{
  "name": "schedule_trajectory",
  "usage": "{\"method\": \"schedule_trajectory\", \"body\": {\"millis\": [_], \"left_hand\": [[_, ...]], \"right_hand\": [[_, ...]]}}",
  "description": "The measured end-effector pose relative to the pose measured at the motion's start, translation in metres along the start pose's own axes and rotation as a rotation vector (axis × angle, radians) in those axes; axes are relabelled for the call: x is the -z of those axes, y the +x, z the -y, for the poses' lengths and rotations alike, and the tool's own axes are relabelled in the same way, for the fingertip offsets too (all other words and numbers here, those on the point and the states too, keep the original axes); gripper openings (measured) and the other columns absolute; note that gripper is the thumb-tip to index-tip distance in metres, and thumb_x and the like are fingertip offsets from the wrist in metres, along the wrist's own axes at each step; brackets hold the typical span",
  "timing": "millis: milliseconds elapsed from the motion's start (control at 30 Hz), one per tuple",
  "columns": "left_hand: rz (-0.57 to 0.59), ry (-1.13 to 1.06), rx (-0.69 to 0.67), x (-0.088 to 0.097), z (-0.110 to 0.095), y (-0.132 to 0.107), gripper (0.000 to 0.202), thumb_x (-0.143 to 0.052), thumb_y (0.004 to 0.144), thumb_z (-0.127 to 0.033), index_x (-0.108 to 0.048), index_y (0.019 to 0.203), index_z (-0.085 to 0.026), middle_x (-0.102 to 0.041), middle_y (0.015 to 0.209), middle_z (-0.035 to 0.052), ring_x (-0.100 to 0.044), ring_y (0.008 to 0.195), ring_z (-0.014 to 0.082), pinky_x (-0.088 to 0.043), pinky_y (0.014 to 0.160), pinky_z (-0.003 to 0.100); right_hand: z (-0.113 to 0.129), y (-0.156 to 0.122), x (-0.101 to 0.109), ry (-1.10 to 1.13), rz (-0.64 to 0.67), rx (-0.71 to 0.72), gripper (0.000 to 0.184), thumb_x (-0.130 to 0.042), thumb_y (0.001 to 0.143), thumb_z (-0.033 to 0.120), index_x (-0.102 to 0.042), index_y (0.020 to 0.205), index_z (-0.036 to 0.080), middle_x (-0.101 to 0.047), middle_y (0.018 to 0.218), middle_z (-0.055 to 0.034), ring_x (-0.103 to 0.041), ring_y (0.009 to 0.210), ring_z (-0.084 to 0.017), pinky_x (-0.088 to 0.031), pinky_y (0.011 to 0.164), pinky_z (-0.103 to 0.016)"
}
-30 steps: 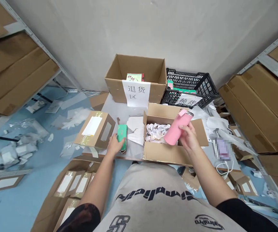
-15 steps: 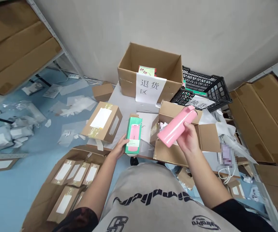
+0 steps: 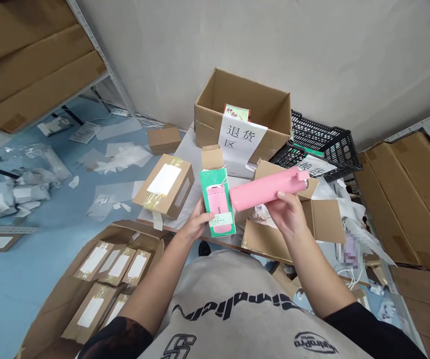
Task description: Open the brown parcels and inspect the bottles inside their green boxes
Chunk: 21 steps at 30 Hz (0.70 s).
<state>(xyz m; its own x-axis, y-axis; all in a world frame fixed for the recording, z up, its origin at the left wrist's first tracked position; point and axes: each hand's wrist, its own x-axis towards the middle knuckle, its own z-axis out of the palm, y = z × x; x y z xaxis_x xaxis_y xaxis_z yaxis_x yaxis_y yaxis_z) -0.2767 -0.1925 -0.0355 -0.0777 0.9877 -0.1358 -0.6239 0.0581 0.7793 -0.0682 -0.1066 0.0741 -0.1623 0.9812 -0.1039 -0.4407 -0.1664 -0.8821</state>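
Pink bottle (image 3: pixel 261 190) sideways, lid (image 3: pixel 302 182) rightward

The single view looks from the person's head, close above the near side of the desk (image 3: pixel 188 145), facing forward and steeply down, wide enough to take in the wall (image 3: pixel 237 35) behind the desk and the floor (image 3: pixel 61 224) left of it.

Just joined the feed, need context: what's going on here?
A person's left hand holds a green box with its brown end flap open. The right hand holds a pink bottle, its base right by the box; whether they touch is hard to tell. Below the bottle, an open carton holds crumpled paper. A taped carton sits to the left.
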Motion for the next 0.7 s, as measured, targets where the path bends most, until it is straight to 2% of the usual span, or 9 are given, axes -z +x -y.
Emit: {"method": "schedule_trajectory", "body": {"millis": [100, 267, 400, 533, 700], "left_hand": [[-0.010, 0.131, 0.028, -0.002, 0.001, 0.002, 0.069, -0.081, 0.064, -0.037, -0.054, 0.125, -0.017, -0.065, 0.118, 0.0111, -0.062, 0.107, 0.0319, -0.052, 0.089, 0.045], [0.001, 0.538, -0.115, 0.003, -0.007, 0.008, 0.077, -0.085, 0.063, -0.035, -0.049, 0.128, -0.018, -0.063, 0.121, 0.0112, -0.060, 0.112, 0.0317, -0.049, 0.095, 0.045], [0.023, 0.703, -0.182, -0.002, -0.006, 0.007, 0.078, -0.082, 0.067, -0.034, -0.045, 0.133, -0.019, -0.061, 0.122, 0.0100, -0.060, 0.112, 0.0302, -0.049, 0.094, 0.041], [0.014, 0.786, -0.231, -0.012, 0.004, 0.010, 0.078, -0.081, 0.066, -0.031, -0.045, 0.133, -0.020, -0.060, 0.125, 0.0113, -0.058, 0.114, 0.0316, -0.047, 0.096, 0.042], [-0.009, 0.982, -0.272, -0.018, 0.010, 0.015, 0.072, -0.079, 0.066, -0.029, -0.047, 0.131, -0.021, -0.059, 0.126, 0.0109, -0.057, 0.116, 0.0318, -0.046, 0.097, 0.043]], "right_hand": [[0.000, -0.001, -0.004, -0.051, 0.004, -0.023, 0.046, -0.076, 0.058, 0.022, -0.062, 0.101, 0.033, -0.070, 0.103, 0.0043, -0.064, 0.102, -0.022, -0.053, 0.089, -0.041], [0.024, -0.004, -0.005, -0.053, -0.033, 0.082, 0.044, -0.072, 0.060, 0.026, -0.063, 0.103, 0.032, -0.070, 0.103, 0.0033, -0.062, 0.106, -0.023, -0.051, 0.095, -0.042], [0.041, -0.009, -0.008, -0.079, 0.008, 0.133, 0.042, -0.072, 0.064, 0.031, -0.064, 0.105, 0.031, -0.069, 0.105, 0.0022, -0.062, 0.108, -0.023, -0.050, 0.097, -0.042], [0.037, -0.010, -0.011, -0.107, -0.027, 0.196, 0.046, -0.076, 0.062, 0.024, -0.063, 0.105, 0.032, -0.069, 0.104, 0.0031, -0.063, 0.103, -0.020, -0.051, 0.094, -0.039], [0.033, -0.009, -0.001, -0.215, -0.041, 0.247, 0.051, -0.085, 0.057, 0.018, -0.064, 0.102, 0.028, -0.069, 0.094, 0.0015, -0.065, 0.092, -0.020, -0.054, 0.087, -0.037]]}}
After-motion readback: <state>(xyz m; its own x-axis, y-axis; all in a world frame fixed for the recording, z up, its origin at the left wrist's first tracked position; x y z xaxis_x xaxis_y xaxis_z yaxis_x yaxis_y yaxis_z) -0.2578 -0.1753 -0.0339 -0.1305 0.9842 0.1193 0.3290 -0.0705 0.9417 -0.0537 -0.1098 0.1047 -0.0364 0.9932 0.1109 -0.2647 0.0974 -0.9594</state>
